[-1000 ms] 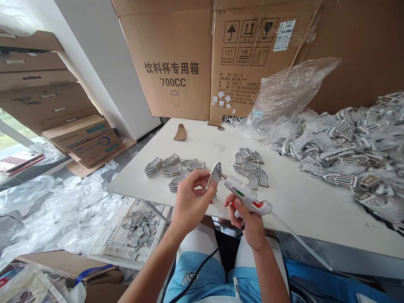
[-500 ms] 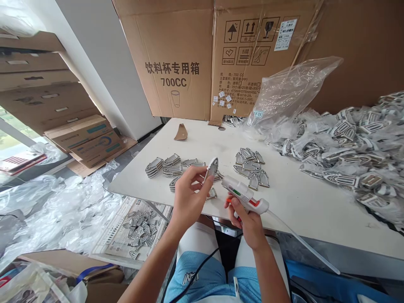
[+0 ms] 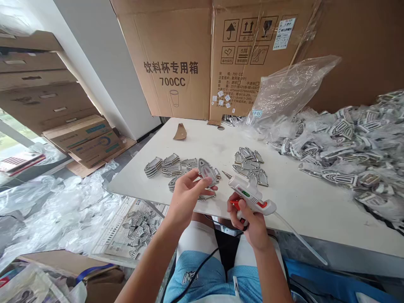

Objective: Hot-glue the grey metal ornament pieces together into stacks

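Observation:
Between thumb and fingers my left hand (image 3: 186,193) grips a grey arch-shaped metal piece (image 3: 206,171), its broad face turned up toward me. My right hand (image 3: 248,216) is wrapped round a white hot glue gun (image 3: 248,191) with a red trigger. The gun's bare metal nozzle points up and left, a short gap away from the piece. A long clear glue stick (image 3: 301,237) sticks out of its back end. Stacks of similar pieces (image 3: 153,167) stand on the white table behind my left hand. A looser group of them (image 3: 249,164) lies beyond the gun.
A large heap of plastic-wrapped pieces (image 3: 344,147) covers the table's right side, beside a clear plastic bag (image 3: 284,92). Cardboard boxes (image 3: 176,50) wall the back. A brown cardboard scrap (image 3: 180,132) lies on the table (image 3: 202,134). More pieces (image 3: 142,227) rest on a lower surface at left.
The metal piece has turned from nearly edge-on to show its broad face, shifting slightly left. My right hand has drawn the glue gun to the right, away from the piece.

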A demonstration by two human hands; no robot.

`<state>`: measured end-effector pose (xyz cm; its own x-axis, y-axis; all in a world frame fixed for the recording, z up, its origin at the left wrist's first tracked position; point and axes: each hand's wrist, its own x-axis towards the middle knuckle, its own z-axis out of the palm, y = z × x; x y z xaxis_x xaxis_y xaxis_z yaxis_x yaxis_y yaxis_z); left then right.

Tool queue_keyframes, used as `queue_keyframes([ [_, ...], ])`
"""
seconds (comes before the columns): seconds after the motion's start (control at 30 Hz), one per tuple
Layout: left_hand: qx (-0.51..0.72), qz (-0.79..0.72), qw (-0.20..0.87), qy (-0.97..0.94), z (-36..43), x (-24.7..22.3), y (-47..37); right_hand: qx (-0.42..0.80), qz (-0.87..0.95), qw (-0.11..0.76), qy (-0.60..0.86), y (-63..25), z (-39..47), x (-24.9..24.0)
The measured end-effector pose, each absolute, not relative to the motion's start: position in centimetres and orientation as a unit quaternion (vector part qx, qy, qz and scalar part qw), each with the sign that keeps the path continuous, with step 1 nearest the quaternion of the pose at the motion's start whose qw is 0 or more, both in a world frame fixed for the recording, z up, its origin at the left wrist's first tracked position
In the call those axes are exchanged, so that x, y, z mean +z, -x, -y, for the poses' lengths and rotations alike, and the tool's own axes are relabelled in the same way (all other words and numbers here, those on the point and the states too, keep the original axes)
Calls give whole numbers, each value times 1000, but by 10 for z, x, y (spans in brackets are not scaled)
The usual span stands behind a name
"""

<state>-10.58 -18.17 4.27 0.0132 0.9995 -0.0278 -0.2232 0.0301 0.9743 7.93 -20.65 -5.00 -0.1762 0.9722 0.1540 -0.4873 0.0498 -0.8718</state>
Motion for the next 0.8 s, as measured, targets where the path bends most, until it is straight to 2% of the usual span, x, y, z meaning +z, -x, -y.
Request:
queue_keyframes([
  [0.43,613,-445,565,-327,177,43,107,620,454,572,286,-81,206,-51],
  [0.8,584,-484,487,-434,178,38,104,612,454,563,320,-77,210,-49],
])
